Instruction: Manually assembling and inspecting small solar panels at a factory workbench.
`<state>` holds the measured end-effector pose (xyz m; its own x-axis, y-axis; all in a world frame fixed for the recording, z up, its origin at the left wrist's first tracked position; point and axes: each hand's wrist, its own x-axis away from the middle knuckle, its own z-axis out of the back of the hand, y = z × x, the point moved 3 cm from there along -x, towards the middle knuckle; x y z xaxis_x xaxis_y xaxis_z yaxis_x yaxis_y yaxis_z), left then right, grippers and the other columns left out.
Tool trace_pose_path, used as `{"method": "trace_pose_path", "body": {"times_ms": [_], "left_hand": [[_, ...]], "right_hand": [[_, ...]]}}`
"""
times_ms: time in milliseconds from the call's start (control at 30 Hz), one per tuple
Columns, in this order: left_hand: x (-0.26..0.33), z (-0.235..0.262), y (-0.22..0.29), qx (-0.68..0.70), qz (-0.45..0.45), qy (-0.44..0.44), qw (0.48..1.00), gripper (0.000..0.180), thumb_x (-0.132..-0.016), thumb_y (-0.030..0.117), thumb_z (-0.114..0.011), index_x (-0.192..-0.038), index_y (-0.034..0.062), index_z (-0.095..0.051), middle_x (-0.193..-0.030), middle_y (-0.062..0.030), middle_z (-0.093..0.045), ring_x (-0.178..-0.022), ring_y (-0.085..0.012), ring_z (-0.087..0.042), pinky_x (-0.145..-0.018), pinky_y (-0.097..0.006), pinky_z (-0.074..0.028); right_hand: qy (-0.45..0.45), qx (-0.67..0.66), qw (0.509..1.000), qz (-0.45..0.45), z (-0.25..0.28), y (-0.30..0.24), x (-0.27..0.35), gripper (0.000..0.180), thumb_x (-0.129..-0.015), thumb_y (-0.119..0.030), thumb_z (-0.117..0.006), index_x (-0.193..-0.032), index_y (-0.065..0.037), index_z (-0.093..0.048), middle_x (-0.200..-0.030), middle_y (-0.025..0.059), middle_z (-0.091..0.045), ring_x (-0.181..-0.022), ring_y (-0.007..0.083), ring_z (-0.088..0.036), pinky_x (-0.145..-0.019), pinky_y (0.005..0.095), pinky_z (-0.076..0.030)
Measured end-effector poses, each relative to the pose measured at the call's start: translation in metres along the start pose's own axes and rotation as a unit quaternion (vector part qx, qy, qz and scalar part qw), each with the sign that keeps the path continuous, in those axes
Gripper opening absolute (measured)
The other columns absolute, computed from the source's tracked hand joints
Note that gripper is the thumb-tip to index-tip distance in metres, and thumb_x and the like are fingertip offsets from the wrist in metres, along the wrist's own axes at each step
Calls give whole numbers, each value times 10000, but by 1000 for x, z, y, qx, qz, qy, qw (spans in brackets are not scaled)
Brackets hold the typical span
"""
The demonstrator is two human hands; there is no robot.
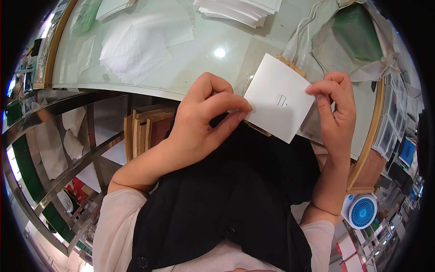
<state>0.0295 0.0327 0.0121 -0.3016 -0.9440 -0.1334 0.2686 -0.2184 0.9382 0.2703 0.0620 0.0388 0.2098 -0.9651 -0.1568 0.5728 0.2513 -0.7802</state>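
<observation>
Both hands hold a white square card (pixel 277 99) with a small round slit cut-out at its middle, just above the table's near edge. My left hand (pixel 206 115) pinches the card's left edge between thumb and fingers. My right hand (pixel 335 106) pinches its right corner with fingertips. A thin wooden piece (pixel 291 65) shows behind the card's top edge, and another bit shows below its left corner.
A glass-topped table (pixel 181 68) carries clear plastic sleeves (pixel 136 45), a stack of white cards (pixel 240 10) and a green box in paper wrap (pixel 358 31). Wooden frames (pixel 142 131) stand under the table. A small blue fan (pixel 362 211) sits lower right.
</observation>
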Motion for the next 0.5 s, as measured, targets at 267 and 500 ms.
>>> {"method": "trace_pose_path", "body": {"times_ms": [267, 500], "left_hand": [[-4, 3, 11, -345, -371, 20, 862, 275, -655, -27, -662, -891, 114, -667, -1002, -52, -586, -869, -232, -590, -724, -356, -452], [-4, 18, 20, -5, -252, 26, 968, 170, -779, -77, -637, -926, 2, -608, -944, -115, -627, -877, -221, -641, -797, -303, -510]], "right_hand": [[-10, 204, 956, 208, 1, 0, 0, 287, -712, 110, -561, -936, -68, -585, -1110, 126, -560, -973, 266, -542, -783, 326, -430], [-45, -123, 983, 127, 13, -17, 4, 181, -790, -25, -612, -958, -50, -549, -1067, 124, -581, -981, 228, -551, -814, 331, -442]]}}
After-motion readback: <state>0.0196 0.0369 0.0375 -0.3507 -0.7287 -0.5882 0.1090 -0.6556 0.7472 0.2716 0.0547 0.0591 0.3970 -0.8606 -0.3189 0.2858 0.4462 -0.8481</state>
